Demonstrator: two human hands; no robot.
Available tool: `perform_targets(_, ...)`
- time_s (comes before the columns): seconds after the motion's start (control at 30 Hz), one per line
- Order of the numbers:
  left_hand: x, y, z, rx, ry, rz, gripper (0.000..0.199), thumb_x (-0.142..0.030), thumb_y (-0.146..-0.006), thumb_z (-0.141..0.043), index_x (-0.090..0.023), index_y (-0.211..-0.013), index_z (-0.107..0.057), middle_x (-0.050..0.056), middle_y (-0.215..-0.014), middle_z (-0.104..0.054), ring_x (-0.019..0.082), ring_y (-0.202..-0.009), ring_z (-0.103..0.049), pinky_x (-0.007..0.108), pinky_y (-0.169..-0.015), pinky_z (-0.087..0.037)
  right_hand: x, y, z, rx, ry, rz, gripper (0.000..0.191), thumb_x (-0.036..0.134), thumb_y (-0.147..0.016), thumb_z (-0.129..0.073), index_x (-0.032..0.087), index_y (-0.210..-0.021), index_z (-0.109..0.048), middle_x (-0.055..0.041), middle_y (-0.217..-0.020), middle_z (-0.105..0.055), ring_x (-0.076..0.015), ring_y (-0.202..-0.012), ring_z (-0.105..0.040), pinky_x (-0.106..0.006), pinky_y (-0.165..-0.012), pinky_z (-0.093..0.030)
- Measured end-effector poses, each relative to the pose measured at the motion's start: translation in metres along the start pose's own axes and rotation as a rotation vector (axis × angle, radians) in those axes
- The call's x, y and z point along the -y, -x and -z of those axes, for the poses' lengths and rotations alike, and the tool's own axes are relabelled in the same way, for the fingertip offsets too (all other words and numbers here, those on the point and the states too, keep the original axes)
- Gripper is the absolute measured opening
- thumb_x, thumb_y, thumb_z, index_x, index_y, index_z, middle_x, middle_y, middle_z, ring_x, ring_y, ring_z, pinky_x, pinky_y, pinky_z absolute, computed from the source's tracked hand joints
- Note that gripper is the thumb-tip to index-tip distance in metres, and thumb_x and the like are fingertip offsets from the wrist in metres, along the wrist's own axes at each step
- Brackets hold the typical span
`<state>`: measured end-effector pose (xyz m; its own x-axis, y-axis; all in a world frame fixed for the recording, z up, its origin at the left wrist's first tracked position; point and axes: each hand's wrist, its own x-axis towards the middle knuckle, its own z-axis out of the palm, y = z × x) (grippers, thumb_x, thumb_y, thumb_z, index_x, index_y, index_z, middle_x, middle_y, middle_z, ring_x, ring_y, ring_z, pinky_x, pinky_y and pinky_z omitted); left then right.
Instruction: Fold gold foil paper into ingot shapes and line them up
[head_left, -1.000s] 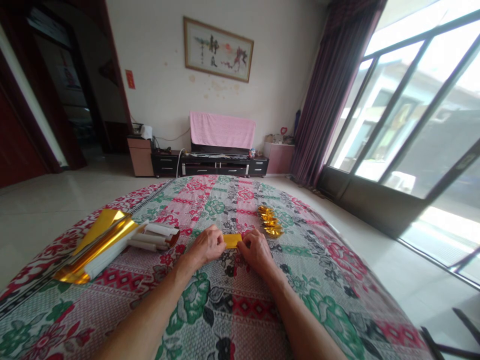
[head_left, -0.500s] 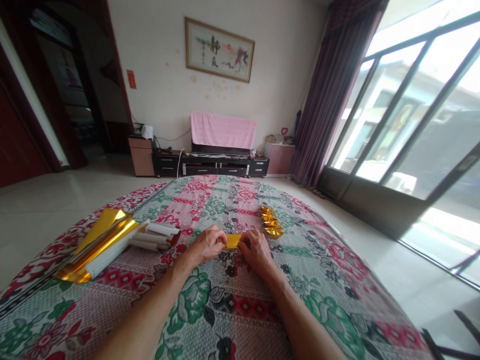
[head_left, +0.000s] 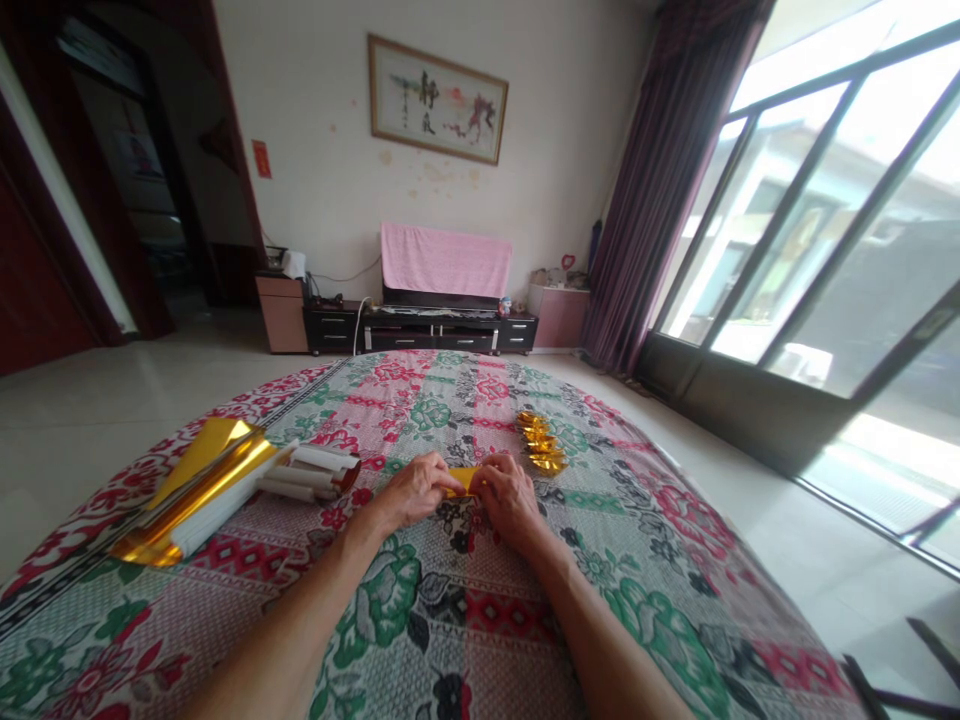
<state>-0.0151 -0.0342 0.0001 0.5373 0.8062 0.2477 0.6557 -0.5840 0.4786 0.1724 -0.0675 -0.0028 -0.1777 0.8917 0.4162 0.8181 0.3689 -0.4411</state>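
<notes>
A small piece of gold foil paper [head_left: 463, 480] lies between my two hands over the middle of the patterned tablecloth [head_left: 517, 600]. My left hand [head_left: 418, 488] pinches its left end, fingers pressed together. At the other end, my right hand [head_left: 506, 496] is closed on the paper with thumb and fingers. Parts of the paper are hidden behind the fingers. Several folded gold foil pieces [head_left: 541, 444] stand in a row beyond my right hand.
To the left lie loose gold foil sheets [head_left: 214, 470] and several white paper rolls [head_left: 315, 470]. Past the table's far edge stands a black TV cabinet [head_left: 409, 335] with a pink cloth [head_left: 446, 260] above it. Sliding windows [head_left: 810, 210] are on the right.
My hands have come slightly closer together, with the fingers further over the gold paper, so less of it shows. The other pieces have stayed where they were.
</notes>
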Motion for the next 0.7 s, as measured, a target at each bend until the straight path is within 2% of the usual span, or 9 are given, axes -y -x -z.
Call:
perform_targets(0.17, -0.0009, 0.0018, 0.0026, 0.053, -0.039, -0.059, 0.034, -0.014, -0.078, -0.045, -0.029, -0.093, -0.071, 0.003, -0.090, -0.056, 0.014, -0.085, -0.051, 0.025, -0.081, -0.041, -0.0012, 0.0001, -0.0003, 0.022, -0.003, 0.022, 0.021, 0.020, -0.082, -0.050, 0.028, -0.079, -0.069, -0.0003, -0.104, -0.055, -0.0162, -0.094, -0.047, -0.030, -0.081, -0.030)
perform_targets(0.37, 0.0004, 0.0072, 0.0052, 0.035, -0.093, -0.169, 0.039, -0.010, -0.077, -0.045, -0.034, -0.096, -0.069, 0.003, -0.093, -0.056, 0.015, -0.090, -0.049, 0.027, -0.085, -0.040, 0.0009, 0.0017, 0.0010, 0.004, -0.017, 0.033, 0.024, 0.013, -0.076, -0.051, 0.027, -0.076, -0.070, -0.0006, -0.099, -0.058, -0.0166, -0.094, -0.048, -0.031, -0.083, -0.031)
perform_targets(0.53, 0.0003, 0.0079, 0.0047, 0.026, -0.128, -0.175, 0.038, -0.011, -0.077, -0.045, -0.035, -0.094, -0.070, 0.002, -0.092, -0.055, 0.015, -0.088, -0.050, 0.027, -0.083, -0.041, 0.0066, 0.0022, 0.0002, -0.037, 0.003, 0.010, 0.012, 0.023, -0.075, -0.056, 0.024, -0.073, -0.068, -0.0024, -0.095, -0.059, -0.0173, -0.091, -0.049, -0.031, -0.081, -0.033)
perform_targets(0.7, 0.0010, 0.0070, 0.0037, 0.034, -0.108, -0.154, 0.041, -0.009, -0.076, -0.043, -0.034, -0.095, -0.069, 0.002, -0.093, -0.055, 0.015, -0.091, -0.050, 0.027, -0.085, -0.040, 0.0051, -0.0001, -0.0039, -0.049, 0.028, -0.031, 0.013, 0.028, -0.077, -0.058, 0.021, -0.068, -0.064, -0.0025, -0.093, -0.059, -0.0163, -0.087, -0.049, -0.029, -0.077, -0.032)
